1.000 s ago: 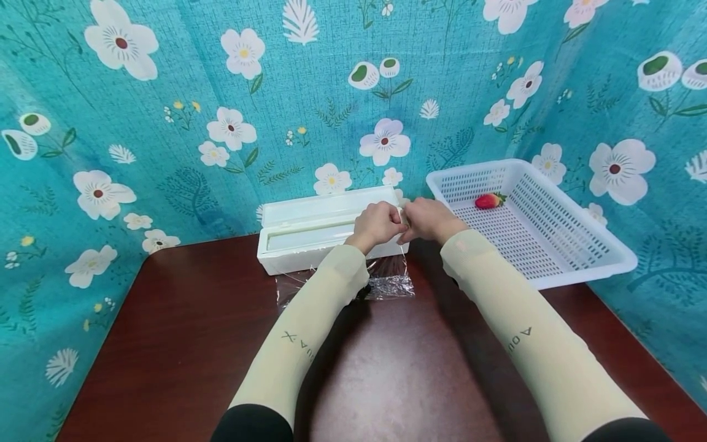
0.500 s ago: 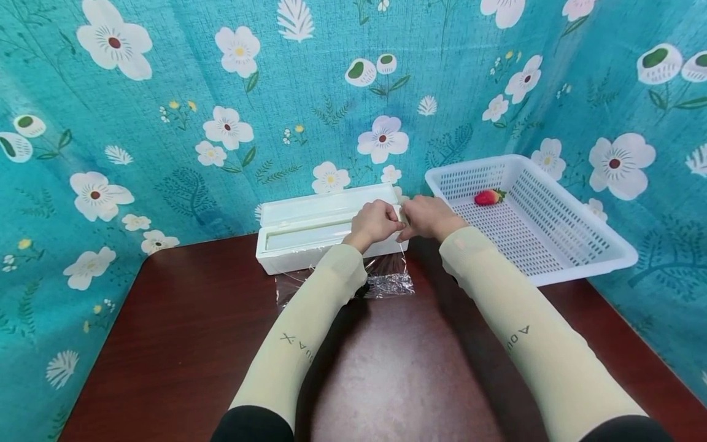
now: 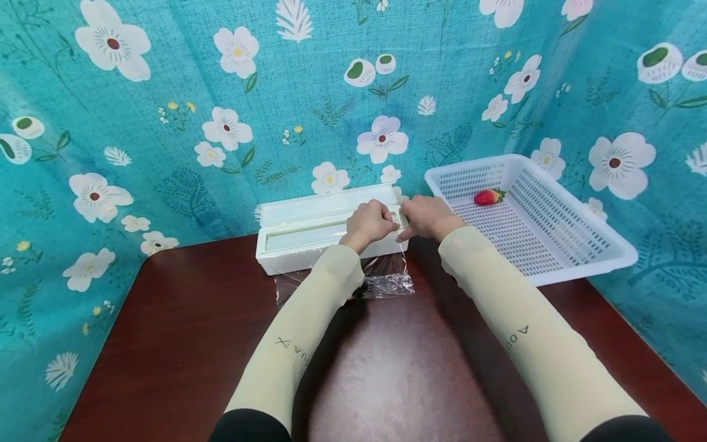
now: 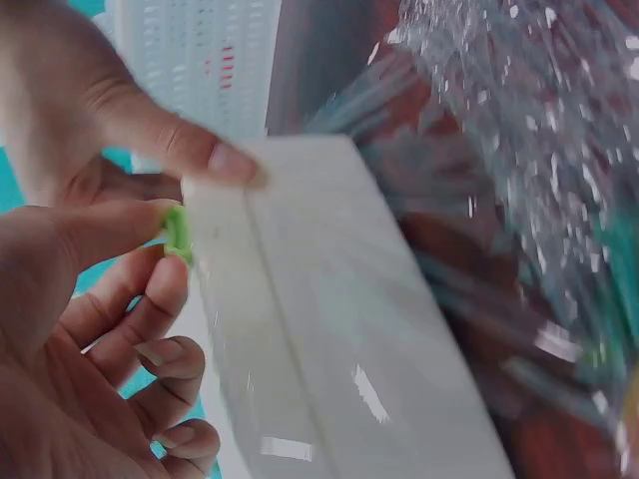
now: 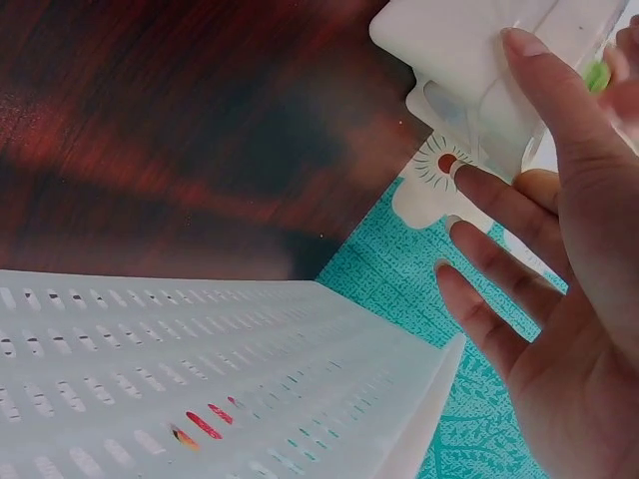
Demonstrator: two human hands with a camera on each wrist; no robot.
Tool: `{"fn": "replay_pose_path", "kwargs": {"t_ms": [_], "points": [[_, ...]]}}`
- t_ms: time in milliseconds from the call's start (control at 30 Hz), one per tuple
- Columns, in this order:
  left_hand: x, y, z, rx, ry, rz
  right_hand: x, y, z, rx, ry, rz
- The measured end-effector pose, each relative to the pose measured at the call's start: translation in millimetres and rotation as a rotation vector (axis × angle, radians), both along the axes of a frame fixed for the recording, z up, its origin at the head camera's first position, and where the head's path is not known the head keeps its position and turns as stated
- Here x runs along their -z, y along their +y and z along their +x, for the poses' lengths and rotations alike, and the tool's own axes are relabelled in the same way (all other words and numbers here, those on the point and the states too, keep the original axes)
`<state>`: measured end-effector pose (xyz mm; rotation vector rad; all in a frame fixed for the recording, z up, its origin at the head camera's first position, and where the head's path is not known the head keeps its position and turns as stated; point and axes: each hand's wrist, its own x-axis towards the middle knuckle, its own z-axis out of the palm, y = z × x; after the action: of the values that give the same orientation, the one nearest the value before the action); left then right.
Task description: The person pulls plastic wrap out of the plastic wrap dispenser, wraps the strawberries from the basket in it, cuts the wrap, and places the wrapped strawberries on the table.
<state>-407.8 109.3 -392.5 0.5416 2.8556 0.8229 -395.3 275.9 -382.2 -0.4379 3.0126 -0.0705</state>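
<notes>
A long white cling film dispenser (image 3: 287,261) with its lid raised sits at the table's back edge. Clear cling film (image 3: 389,285) hangs over its front onto the table. Near the dispenser's right end, my left hand (image 3: 369,222) pinches a small green slide cutter (image 4: 178,235) between thumb and forefinger; its other fingers are loosely bent. My right hand (image 3: 428,216) grips that same end, its thumb on the front and forefinger bent behind, the remaining fingers extended in the right wrist view. Part of the film is hidden by my left forearm.
To the right stands a white perforated plastic basket (image 3: 574,270) with a red strawberry (image 3: 488,196) inside. A teal flowered curtain (image 3: 309,110) borders the dark brown table (image 3: 182,344) behind and along the sides.
My left hand has shifted slightly left along the dispenser, away from my right hand. My right hand keeps its place on the end. The view has tilted a little.
</notes>
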Motion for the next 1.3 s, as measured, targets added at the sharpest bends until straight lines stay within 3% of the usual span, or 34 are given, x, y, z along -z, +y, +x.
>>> {"fn": "replay_pose_path", "kwargs": {"t_ms": [200,567,900,1033,1167,1300], "points": [[-9.4,-38.4,5.0,-0.033,-0.01,-0.006,-6.7,2.6,1.0,0.003,-0.002,0.023],[-11.3,-113.7,8.8,-0.118,0.004,-0.088,-5.8,20.8,0.0,0.036,-0.035,0.004],[-13.9,-214.0,11.2,-0.261,-0.016,-0.142,-4.7,21.0,1.1,0.004,-0.013,-0.013],[-13.3,-240.8,13.8,-0.273,-0.025,-0.137,-3.2,12.7,-1.0,-0.011,-0.019,-0.022],[-11.3,-254.9,16.2,-0.262,-0.042,-0.105,-2.1,3.1,-2.8,-0.021,-0.033,-0.03],[-6.9,-264.4,18.0,-0.202,-0.056,-0.01,-4.0,-2.2,-2.6,-0.012,-0.032,-0.012]]}}
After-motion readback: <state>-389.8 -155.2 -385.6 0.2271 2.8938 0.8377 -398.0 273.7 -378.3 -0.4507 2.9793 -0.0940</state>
